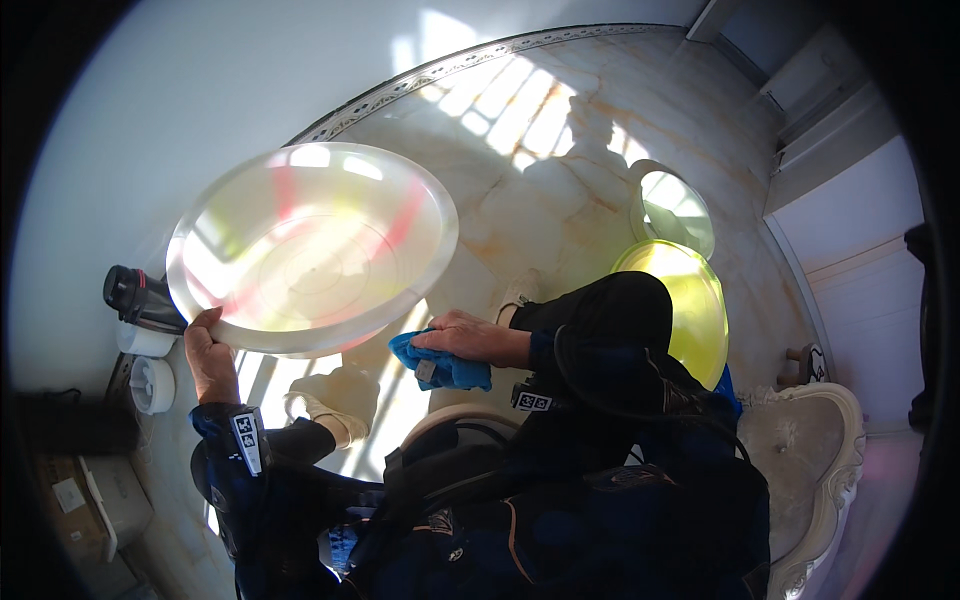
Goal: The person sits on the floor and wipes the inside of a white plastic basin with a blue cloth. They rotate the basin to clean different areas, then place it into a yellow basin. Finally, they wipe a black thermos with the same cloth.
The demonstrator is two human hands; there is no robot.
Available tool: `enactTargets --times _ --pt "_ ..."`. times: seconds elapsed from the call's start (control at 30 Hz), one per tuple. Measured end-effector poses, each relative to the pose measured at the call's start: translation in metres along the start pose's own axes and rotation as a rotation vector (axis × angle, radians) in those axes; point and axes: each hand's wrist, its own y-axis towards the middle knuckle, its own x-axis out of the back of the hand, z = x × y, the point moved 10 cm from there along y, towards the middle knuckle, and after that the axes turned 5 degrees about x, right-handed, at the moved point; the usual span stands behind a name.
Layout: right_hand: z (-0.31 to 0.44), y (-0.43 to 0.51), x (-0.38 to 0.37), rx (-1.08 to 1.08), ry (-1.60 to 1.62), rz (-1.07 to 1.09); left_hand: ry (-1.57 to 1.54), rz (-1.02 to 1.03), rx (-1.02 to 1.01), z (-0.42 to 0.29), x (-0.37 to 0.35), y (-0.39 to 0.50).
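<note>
My left hand [211, 358] grips the near left rim of a large translucent plastic basin [315, 274], which it holds raised with the inside facing me. Pink and yellow-green streaks show on the basin. Just right of the basin's near edge, my right hand [466, 335] is closed on a folded blue cloth [442, 363] with a small pale tag. The cloth does not visibly rub the basin. To the right, beside my knee, is a yellow-green plastic basin [694, 315], partly hidden by my leg. A pale round tub [675, 214] lies behind it.
A black bottle [142, 298] and white rolls [152, 385] are by the left wall. A cardboard box [69, 495] and a lidded bin [116, 491] sit lower left. An ornate upholstered seat [795, 465] and a small wooden stool [808, 366] are at right. Sunlight falls across the marble-patterned floor [495, 180].
</note>
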Motion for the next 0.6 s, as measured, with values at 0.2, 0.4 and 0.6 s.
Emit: enactTargets --times 0.2,0.4,0.6 --pt "0.007 0.001 -0.005 0.312 -0.018 -0.022 -0.052 0.071 0.084 -0.011 -0.016 0.004" --pt "-0.002 -0.001 -0.010 0.398 -0.064 0.010 -0.128 0.100 0.085 -0.011 -0.028 0.010" --pt "0.019 -0.008 -0.019 0.617 -0.474 -0.024 -0.048 0.075 -0.066 -0.010 -0.029 0.013"
